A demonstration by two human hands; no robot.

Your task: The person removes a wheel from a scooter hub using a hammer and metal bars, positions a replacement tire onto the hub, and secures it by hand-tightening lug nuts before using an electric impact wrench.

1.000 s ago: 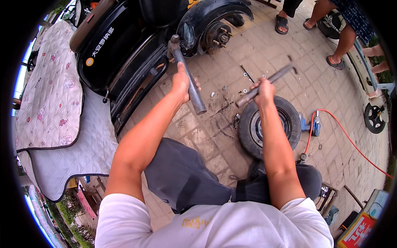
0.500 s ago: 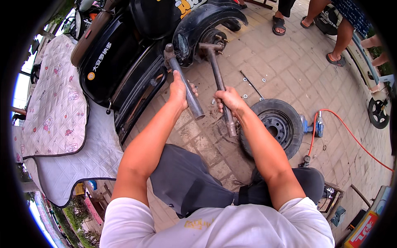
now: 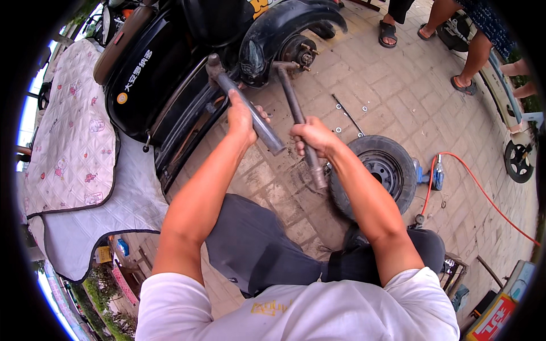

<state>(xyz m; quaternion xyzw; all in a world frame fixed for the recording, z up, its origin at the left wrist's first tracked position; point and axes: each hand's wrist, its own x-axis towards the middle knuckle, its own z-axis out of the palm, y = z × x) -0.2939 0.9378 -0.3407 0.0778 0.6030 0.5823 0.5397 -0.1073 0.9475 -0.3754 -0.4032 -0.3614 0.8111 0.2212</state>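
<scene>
Two metal bars in play here, one per hand. Left hand (image 3: 242, 116) is clenched around the grey pipe (image 3: 250, 113), which runs from about 11 o'clock at the scooter's underside down to 5 o'clock, its free end poking out just past the fist. Right hand (image 3: 313, 138) is wrapped tight on the long wrench (image 3: 296, 108), whose top end sits by the bare wheel hub (image 3: 300, 52) at 12 o'clock. One removed wheel (image 3: 378, 170) lies flat on the paving at 3 o'clock of the right hand, one orange hose (image 3: 478, 193) beyond it. One black scooter (image 3: 170, 62), one quilted cover (image 3: 74, 148) at 9 o'clock. Two bystanders' sandalled feet (image 3: 389, 31) up top.
</scene>
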